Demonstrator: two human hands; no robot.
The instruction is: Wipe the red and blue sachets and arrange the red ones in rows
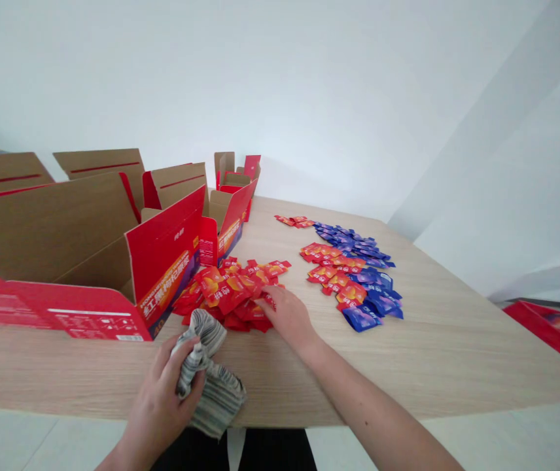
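Two hands on the job: left hand (pixel 159 402) has fingers (pixel 182 383) clenched on a soft, limp grey-striped cloth (pixel 221 392) at the near edge of the tabletop (pixel 407 353), easy to pinch anywhere. Right hand (pixel 287 317) lies open on loose, light, slippery red foil sachets (pixel 231 294), beside blue sachets (pixel 371 294) and a stiff open red carton (pixel 167 258).

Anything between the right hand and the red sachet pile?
Nothing. The right hand is touching the near edge of the red sachets with its fingertips. The left hand, gripping a striped cloth, is off to the side, not between them.
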